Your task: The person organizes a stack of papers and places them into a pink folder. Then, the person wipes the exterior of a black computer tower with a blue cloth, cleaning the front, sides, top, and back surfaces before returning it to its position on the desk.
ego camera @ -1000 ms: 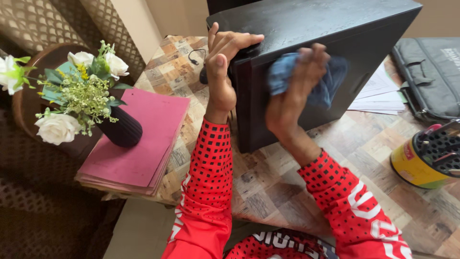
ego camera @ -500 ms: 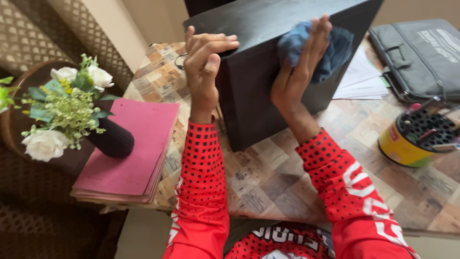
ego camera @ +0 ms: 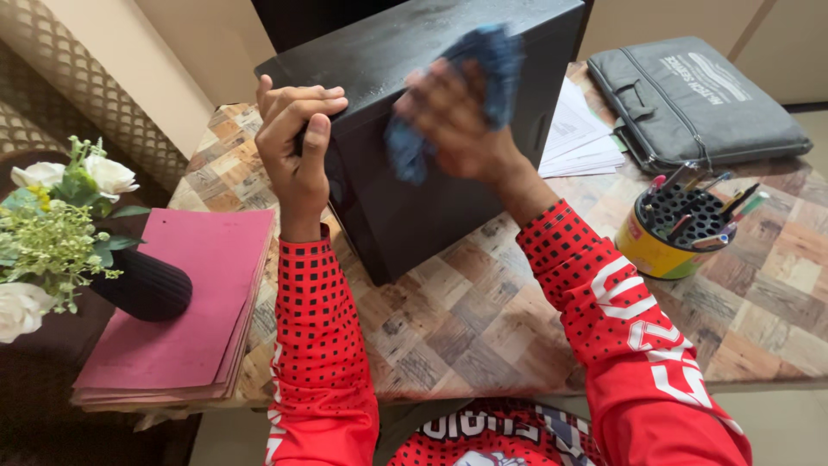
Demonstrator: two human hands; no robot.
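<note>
1. Computer case (ego camera: 448,164), black and boxy, stands upright on the patchwork-patterned table (ego camera: 483,319), near its far left part, with one corner turned toward the person.
2. Blue cloth (ego camera: 483,69) is bunched against the case's upper edge, draping over the near side panel and onto the top.
3. Right hand (ego camera: 453,121) is closed around the cloth, fingers curled into it and pressing it to the case; the hand is blurred.
4. Left hand (ego camera: 297,138) grips the case's near top corner, fingers hooked over the top edge and thumb pointing down the side.
5. Both arms wear red sleeves with a black square pattern.
6. Stack of white papers (ego camera: 582,134) lies just behind the case to the right, and beyond it a grey laptop bag (ego camera: 699,99) lies flat.
7. Yellow pen holder (ego camera: 677,229) with a black perforated top, filled with pens, stands on the table right of the right forearm.
8. Pile of pink folders (ego camera: 190,302) sits at the table's left edge.
9. Dark ribbed vase (ego camera: 142,285) with white flowers (ego camera: 52,224) stands beside the folders.
</note>
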